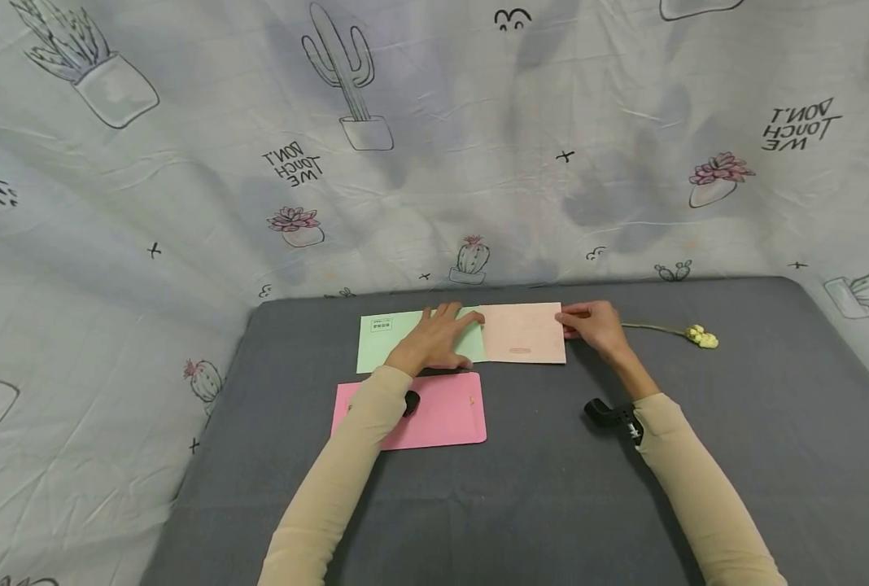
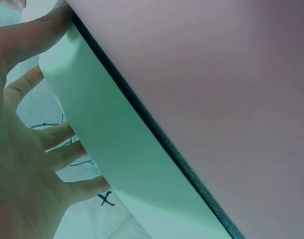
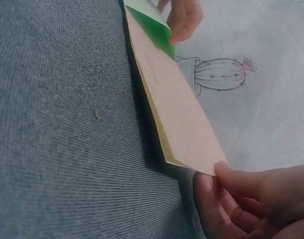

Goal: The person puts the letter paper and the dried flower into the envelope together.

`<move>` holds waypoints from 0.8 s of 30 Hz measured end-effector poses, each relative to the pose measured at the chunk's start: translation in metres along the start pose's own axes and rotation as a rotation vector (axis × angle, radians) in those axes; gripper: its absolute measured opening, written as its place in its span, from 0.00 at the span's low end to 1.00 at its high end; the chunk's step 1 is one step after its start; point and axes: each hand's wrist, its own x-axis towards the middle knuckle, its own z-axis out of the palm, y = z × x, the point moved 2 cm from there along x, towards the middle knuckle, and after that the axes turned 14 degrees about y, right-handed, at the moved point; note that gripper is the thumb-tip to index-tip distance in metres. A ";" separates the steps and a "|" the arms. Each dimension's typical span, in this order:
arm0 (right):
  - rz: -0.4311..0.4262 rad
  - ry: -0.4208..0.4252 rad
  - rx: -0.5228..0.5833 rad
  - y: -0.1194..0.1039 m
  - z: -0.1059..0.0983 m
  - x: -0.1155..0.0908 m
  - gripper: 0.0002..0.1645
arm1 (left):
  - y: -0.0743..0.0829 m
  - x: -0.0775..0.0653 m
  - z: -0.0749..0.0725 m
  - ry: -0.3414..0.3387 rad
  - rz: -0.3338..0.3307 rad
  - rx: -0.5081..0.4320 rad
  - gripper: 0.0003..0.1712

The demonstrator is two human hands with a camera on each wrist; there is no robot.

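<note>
Peach card (image 1: 522,332) met the right end of the green envelope (image 1: 401,327) at the surface's (image 1: 530,496) far side. The right hand (image 1: 597,324) pinched the card, seemingly for alignment; the left hand (image 1: 436,337), fingers spread, apparently braced the envelope.

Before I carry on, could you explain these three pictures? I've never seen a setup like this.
There is no machine here: a person works bare-handed. The wide picture is taken from the head, looking forward and down; the other two come from the left and right wrists. On the gray table lie a mint-green envelope, a pink envelope nearer the person, and a yellow flower over to the right. The right hand pinches the right end of a peach card, whose other end meets the mint-green envelope. The left hand rests on that envelope, fingers spread.
</note>
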 end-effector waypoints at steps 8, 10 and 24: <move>0.002 -0.044 -0.024 0.003 0.001 0.023 0.20 | 0.000 0.012 0.002 -0.006 -0.039 0.009 0.40; 0.004 -0.057 -0.020 0.004 0.002 0.029 0.19 | 0.001 0.015 0.002 -0.006 -0.050 0.005 0.40; -0.048 0.025 -0.042 -0.006 0.010 0.063 0.16 | 0.002 0.037 0.000 0.002 -0.124 -0.011 0.40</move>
